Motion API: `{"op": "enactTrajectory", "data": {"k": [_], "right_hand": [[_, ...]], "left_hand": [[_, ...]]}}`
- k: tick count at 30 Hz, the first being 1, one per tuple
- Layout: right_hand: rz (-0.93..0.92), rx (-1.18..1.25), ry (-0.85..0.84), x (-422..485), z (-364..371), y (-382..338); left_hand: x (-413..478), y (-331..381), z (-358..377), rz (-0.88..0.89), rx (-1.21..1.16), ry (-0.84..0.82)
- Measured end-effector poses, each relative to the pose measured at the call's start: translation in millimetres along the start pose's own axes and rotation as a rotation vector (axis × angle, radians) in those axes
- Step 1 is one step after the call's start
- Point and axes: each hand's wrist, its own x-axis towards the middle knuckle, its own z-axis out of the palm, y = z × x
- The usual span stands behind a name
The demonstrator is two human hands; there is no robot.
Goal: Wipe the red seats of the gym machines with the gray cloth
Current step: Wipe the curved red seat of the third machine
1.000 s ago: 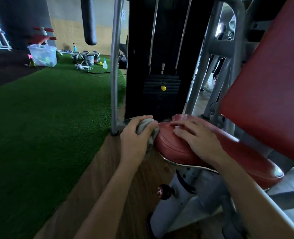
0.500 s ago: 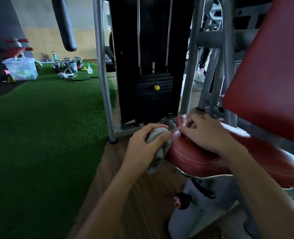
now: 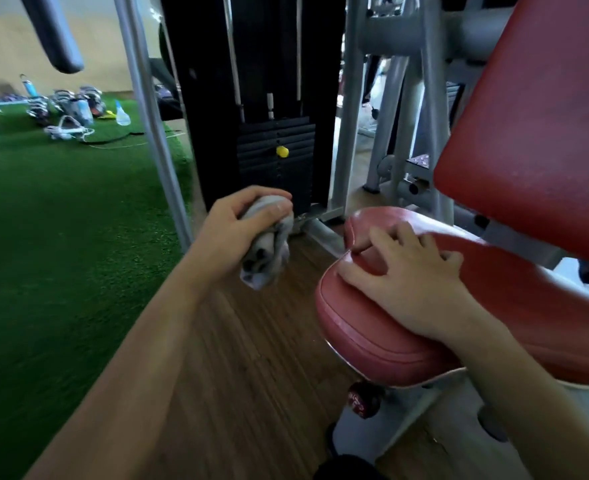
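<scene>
A red padded seat (image 3: pixel 372 337) of a gym machine fills the lower right, with its red backrest (image 3: pixel 535 116) rising above it at the right. My right hand (image 3: pixel 407 282) lies flat on the seat's front end, fingers spread. My left hand (image 3: pixel 230 237) is closed around a bunched gray cloth (image 3: pixel 265 251), held in the air a short way left of the seat, apart from it. The cloth's lower end hangs out below my fist.
The black weight stack (image 3: pixel 275 161) with a yellow pin (image 3: pixel 282 151) stands behind, between gray frame posts (image 3: pixel 147 126). Wooden floor lies below, green turf (image 3: pixel 61 220) at left. Bottles and gear (image 3: pixel 75 109) lie at the far left. A red knob (image 3: pixel 362 400) sits under the seat.
My left hand has pulled the cloth off the seat's front edge and moved it up and to the left. My right hand stays on the seat. The view has shifted closer.
</scene>
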Motion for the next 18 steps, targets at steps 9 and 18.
{"op": "enactTrajectory", "data": {"k": [9, 18], "right_hand": [[0.003, 0.127, -0.031, 9, -14, 3], [0.319, 0.018, 0.017, 26, 7, -42]], "left_hand": [[10, -52, 0, -0.037, -0.292, -0.055], [1, -87, 31, -0.107, -0.458, -0.131]]}}
